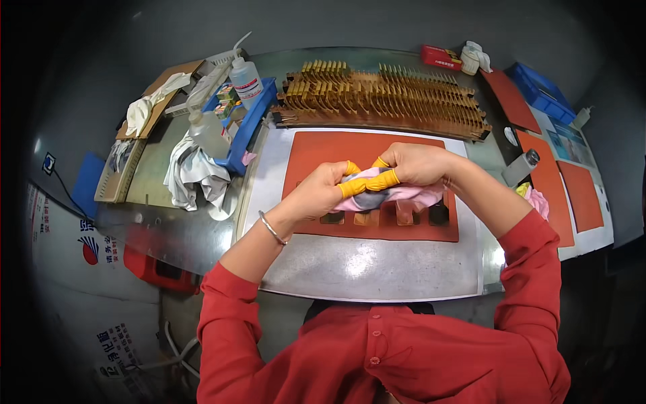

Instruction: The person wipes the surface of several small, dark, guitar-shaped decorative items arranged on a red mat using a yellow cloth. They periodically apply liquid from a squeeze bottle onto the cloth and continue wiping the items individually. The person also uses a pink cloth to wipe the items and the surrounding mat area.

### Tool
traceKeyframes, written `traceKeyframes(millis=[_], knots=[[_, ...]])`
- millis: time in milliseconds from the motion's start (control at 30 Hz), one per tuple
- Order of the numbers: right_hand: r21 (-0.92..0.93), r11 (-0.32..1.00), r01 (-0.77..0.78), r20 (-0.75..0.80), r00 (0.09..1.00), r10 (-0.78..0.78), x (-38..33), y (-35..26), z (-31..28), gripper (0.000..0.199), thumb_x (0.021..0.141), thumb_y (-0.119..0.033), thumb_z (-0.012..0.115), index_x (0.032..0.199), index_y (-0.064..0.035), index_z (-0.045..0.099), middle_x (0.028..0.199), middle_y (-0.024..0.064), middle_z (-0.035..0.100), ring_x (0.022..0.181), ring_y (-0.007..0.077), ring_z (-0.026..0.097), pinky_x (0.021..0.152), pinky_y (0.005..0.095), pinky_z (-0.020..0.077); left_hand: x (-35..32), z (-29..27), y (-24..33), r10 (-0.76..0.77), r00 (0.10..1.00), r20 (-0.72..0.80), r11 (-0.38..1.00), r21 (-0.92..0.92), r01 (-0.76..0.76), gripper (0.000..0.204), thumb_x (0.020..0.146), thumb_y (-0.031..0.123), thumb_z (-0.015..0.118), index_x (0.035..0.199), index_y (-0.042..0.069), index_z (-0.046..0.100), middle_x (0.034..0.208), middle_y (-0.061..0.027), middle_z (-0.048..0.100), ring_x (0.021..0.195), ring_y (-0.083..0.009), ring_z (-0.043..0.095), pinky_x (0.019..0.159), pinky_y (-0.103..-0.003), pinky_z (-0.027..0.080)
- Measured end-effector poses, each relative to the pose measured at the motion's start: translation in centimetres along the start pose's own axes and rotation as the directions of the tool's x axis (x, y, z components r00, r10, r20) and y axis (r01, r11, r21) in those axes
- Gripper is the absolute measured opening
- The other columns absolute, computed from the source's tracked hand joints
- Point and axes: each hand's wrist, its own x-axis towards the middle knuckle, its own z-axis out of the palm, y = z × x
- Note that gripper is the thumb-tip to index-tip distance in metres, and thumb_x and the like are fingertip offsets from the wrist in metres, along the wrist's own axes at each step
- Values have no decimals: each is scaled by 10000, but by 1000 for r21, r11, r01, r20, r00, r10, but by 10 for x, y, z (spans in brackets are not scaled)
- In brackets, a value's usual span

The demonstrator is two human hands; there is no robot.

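Note:
Both my hands are raised over the red-orange mat (377, 143), close together. My left hand (316, 190) and my right hand (417, 163) pinch a pink cloth with dark grey patches (424, 198). Yellow finger cots cover some thumbs and fingers, and their tips meet at the cloth. Whether a small piece is folded inside the cloth is hidden. Beneath it, several small square plates, one of them coppery (405, 213) and another dark (439, 214), lie in a row on the mat, partly covered by the cloth and hands.
Behind the mat stands a long rack of brass-coloured upright pieces (377, 97). At left, a blue tray (259, 124) holds a squeeze bottle (245, 82), beside a white rag (195, 172). At right are a grey bottle (520, 168), a pink cloth (536, 200) and a blue bin (538, 91).

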Motion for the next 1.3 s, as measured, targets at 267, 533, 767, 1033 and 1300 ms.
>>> traceKeyframes(millis=[267, 533, 767, 1033, 1300], knots=[[292, 937, 191, -302, 948, -100, -20, 9, -6, 186, 835, -122, 590, 938, 29, 626, 836, 70, 626, 716, 100, 578, 634, 235, 486, 20, 12, -5, 357, 932, -58, 921, -144, -362, 223, 914, 234, 528, 968, 19, 547, 877, 11, 571, 785, -57, 509, 711, -223, 426], [103, 969, 224, -518, 844, -140, -55, 18, -10, 162, 787, -119, 602, 881, 9, 633, 762, 25, 613, 697, 85, 549, 630, 247, 446, 29, 27, -19, 442, 872, -209, 727, -487, -485, 181, 862, 193, 574, 760, 61, 502, 760, 43, 508, 675, -29, 434, 644, -175, 367], [168, 969, 183, -435, 896, -93, -69, 30, -4, 194, 841, -184, 602, 882, 1, 642, 773, 3, 618, 648, 31, 515, 556, 189, 408, 25, 41, -2, 244, 967, -79, 913, -318, -256, 209, 882, 158, 561, 1033, 21, 516, 798, -4, 574, 540, -24, 501, 389, -162, 411], [142, 967, 211, -374, 916, -145, -49, 51, 11, 249, 869, -247, 582, 844, -3, 630, 700, -10, 594, 582, 30, 473, 500, 213, 371, 35, 49, -20, 201, 978, -58, 969, -134, -207, 243, 865, 193, 586, 1027, 20, 533, 746, -31, 588, 461, -60, 520, 311, -187, 394], [92, 981, 168, -467, 878, -107, -67, 55, -17, 235, 875, -224, 578, 865, 6, 623, 727, 19, 593, 617, 61, 509, 542, 218, 413, 15, 37, -11, 49, 990, -130, 973, -216, -77, 157, 908, 167, 537, 846, 27, 568, 681, -15, 578, 553, -52, 535, 468, -198, 435]])
